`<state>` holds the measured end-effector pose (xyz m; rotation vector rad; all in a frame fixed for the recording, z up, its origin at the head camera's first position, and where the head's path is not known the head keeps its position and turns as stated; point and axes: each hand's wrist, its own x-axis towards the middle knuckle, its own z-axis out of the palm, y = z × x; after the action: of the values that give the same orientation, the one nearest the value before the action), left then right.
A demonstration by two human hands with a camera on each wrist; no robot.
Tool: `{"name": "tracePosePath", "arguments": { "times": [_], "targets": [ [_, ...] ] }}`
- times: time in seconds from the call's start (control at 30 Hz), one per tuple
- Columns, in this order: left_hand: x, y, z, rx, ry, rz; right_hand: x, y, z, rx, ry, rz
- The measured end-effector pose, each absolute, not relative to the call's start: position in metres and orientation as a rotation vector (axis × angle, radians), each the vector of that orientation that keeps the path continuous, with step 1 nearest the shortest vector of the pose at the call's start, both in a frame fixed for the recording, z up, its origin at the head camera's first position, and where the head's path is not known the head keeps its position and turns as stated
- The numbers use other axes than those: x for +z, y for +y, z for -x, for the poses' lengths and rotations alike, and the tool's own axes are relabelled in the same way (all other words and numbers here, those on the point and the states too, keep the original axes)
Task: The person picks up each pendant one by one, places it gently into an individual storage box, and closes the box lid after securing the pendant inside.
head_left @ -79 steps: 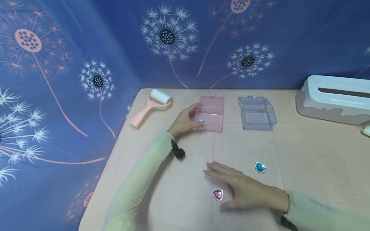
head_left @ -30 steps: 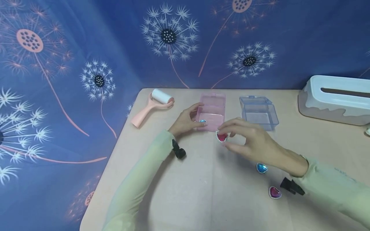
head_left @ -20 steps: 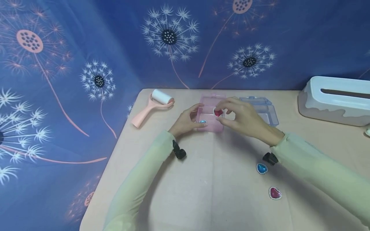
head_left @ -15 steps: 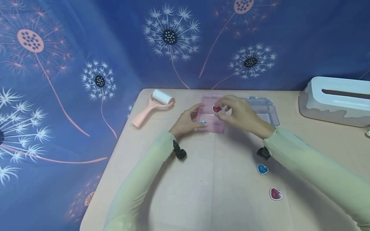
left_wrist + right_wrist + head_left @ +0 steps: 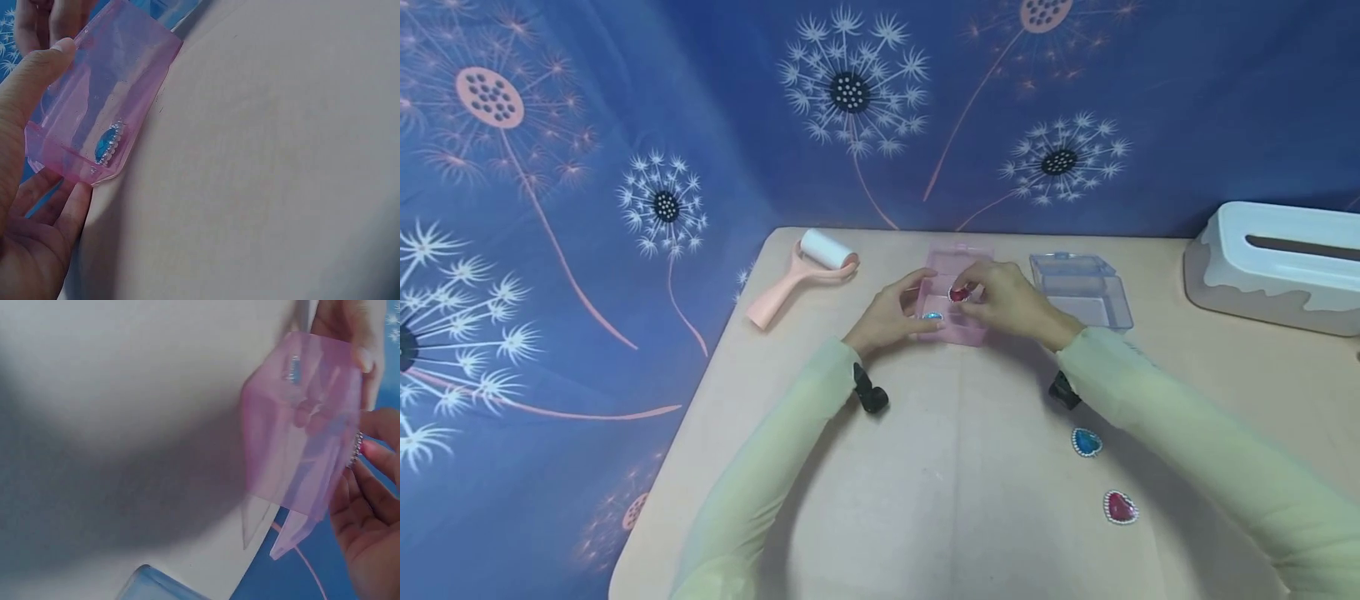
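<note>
At the back of the table stands a translucent pink plastic box with its lid raised. My left hand grips its left end, thumb at the front side and fingers at the back. Inside, near the left thumb, a blue heart-shaped gem with a beaded rim leans against the wall. My right hand pinches a red heart-shaped gem between thumb and fingers, over the box's opening. In the right wrist view that gem is mostly hidden by fingertips and the box.
A clear blue box, lid raised, stands right of the pink one. A lint roller lies at the back left, a tissue box at the back right. Nearer on the table lie a blue heart gem and a red one.
My right hand left the table with the red heart gem, moved up and left to the pink box, and lowered it slightly at the opening. My left hand stays on the box.
</note>
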<state>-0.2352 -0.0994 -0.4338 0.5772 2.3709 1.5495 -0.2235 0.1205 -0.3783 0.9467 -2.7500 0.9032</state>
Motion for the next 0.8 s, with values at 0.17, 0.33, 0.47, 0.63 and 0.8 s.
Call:
{"name": "tracePosePath", "arguments": {
  "times": [0.17,0.33,0.47,0.63,0.8],
  "targets": [
    [-0.434,-0.098,0.236,1.540,2.359,-0.589,-0.384,0.118,0.227,0.790,-2.813,-1.022],
    [-0.431,-0.098,0.234,1.518,2.387,-0.604,-0.383,0.116,0.228,0.720,-2.835,-1.074],
    [-0.432,-0.100,0.234,1.512,2.406,-0.591,-0.382,0.111,0.229,0.639,-2.913,-1.092],
    [-0.434,-0.101,0.235,1.514,2.410,-0.601,-0.382,0.105,0.230,0.520,-2.990,-1.085],
    [-0.434,-0.101,0.236,1.520,2.400,-0.609,-0.381,0.101,0.231,0.475,-3.029,-1.075]
  ]
}}
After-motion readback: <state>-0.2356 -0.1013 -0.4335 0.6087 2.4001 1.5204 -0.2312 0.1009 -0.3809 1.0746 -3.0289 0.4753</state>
